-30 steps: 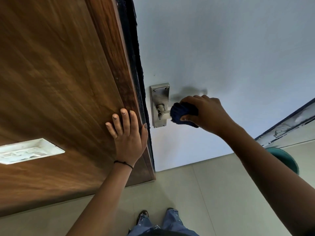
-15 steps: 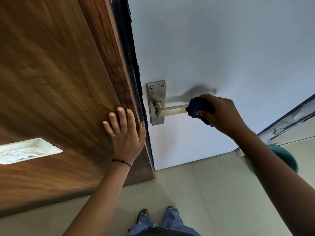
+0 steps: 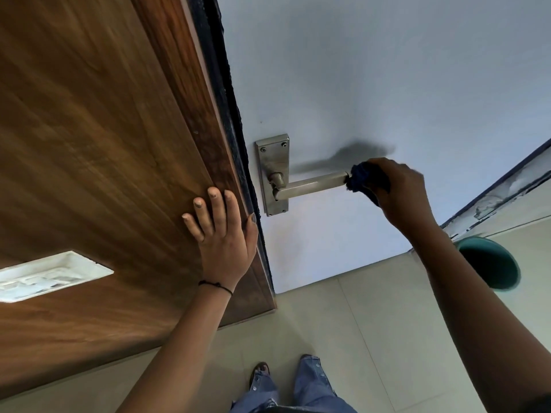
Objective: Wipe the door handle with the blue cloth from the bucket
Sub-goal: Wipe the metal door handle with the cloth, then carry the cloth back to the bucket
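A steel lever door handle [image 3: 310, 185] on its backplate [image 3: 272, 162] sticks out from the pale door. My right hand [image 3: 399, 192] is closed around a bunched dark blue cloth [image 3: 362, 177], which sits at the free end of the lever and hides its tip. My left hand [image 3: 222, 239] lies flat, fingers spread, on the brown wooden panel [image 3: 89, 144] just left of the door edge. A teal bucket [image 3: 492, 265] stands on the floor at the right, partly hidden by my right forearm.
A white switch plate [image 3: 50, 274] is set into the wooden panel at the lower left. My feet and jeans [image 3: 286, 386] stand on pale floor tiles below the door. A dark-edged frame [image 3: 501, 186] runs along the right.
My right hand has slid the blue cloth along the lever from near the backplate out to its free end. The left hand has stayed on the wooden panel.
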`<state>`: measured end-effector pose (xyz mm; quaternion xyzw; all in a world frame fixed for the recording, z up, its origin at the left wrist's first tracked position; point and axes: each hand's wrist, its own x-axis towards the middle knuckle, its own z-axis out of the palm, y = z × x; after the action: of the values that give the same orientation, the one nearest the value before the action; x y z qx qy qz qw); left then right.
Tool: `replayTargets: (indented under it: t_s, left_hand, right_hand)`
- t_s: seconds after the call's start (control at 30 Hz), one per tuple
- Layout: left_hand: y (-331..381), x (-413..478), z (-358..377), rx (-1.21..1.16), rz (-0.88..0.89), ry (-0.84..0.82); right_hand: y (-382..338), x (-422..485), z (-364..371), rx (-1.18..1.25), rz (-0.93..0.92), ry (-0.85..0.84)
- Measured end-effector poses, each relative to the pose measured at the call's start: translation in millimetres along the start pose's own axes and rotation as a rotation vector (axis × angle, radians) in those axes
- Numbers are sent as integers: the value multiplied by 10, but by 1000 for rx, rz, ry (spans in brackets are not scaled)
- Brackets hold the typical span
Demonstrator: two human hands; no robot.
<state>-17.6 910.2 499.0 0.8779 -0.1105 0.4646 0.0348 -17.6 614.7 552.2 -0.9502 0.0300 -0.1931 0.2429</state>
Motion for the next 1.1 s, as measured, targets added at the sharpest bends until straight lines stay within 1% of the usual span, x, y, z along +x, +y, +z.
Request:
replayTargets:
  t_s: [0.07,0.1,0.13,0.23,0.33,0.43,0.53,0.7,0.8,0.9,0.97,1.03,1.1]
  left_hand:
    - [2,0,2,-4,0,3]
    - [5,0,1,-7,1,5]
    - [6,1,0,-8,3,5]
    - [-6,4,-10,-10,11,-4]
    - [-16,-2,-18,-11,20,-11]
    - [-32,0,-27,-11,34,-14]
    - [-50,-1,-45,-6,38,-29]
    - [-80,-12,-118,10,72,-95]
    - [2,-1,-227,-57,11,-177]
    - [259,-34,-383,-161,-92,-290]
    - [537,-64,-463,-288,-141,-367]
    - [855,-47,-494,-470,-120,-449]
    - [1282,-25,-490,-699,-42,-551]
  right_hand:
    - [13,-137,32,191,255,-29]
    - [-14,-216,72,300,355,-36]
    - [-61,-286,126,383,415,-27]
    - [-289,-432,339,608,503,11]
    - [-662,-526,554,823,570,11]
    - [-1065,-573,781,847,545,0]
    - [-1318,-605,914,791,523,-19]
    - [-1271,-708,804,590,376,-94]
    - [-1046,-829,662,590,417,-58]
    - [-744,-989,434,672,509,1]
    - [-523,-1127,216,738,558,44]
    - [-301,-1286,-10,837,608,86]
    - [-18,-1475,-254,980,667,138]
